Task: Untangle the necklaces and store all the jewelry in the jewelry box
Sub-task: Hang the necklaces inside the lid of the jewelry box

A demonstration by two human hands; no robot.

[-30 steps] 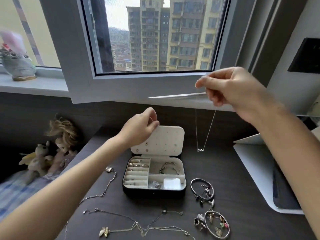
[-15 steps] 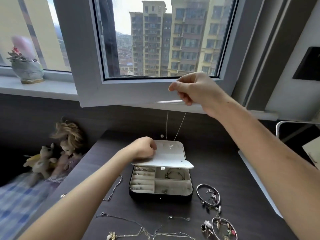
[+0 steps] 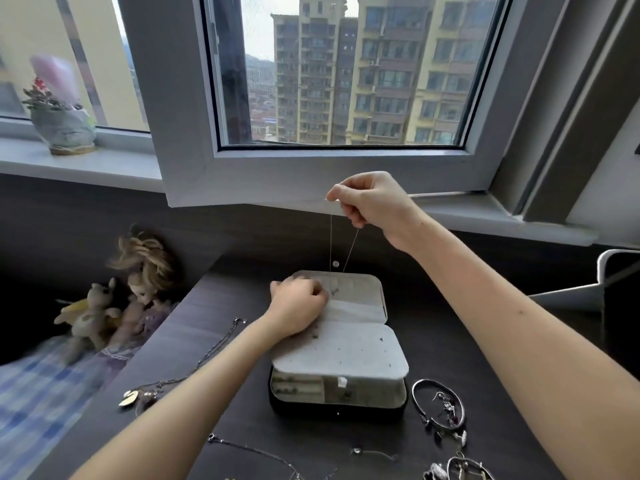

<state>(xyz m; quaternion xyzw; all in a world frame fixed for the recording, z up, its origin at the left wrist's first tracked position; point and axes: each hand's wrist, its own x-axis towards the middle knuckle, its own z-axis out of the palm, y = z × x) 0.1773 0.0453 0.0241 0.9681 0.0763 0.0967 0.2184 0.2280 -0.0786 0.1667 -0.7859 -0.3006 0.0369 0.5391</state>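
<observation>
Your right hand point(image 3: 372, 199) pinches a necklace point(image 3: 331, 240) above the jewelry box point(image 3: 337, 393). Left hand point(image 3: 298, 301) curled on lid point(image 3: 360, 299); grip unclear

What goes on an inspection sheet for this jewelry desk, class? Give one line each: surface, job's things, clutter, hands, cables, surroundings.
Surface: dark desk, wood-grained.
Job's things: jewelry box open, its white flap folded over the tray; thin necklace hanging down to the lid; loose chains at left and front; bangles right of the box.
Clutter: dolls at the desk's left edge; white object at right.
Hands: right hand pinches the thin necklace; left hand rests curled on the lid, hold unclear.
Cables: nothing seen.
Surroundings: window onto tower blocks; plant pot on the sill.
</observation>
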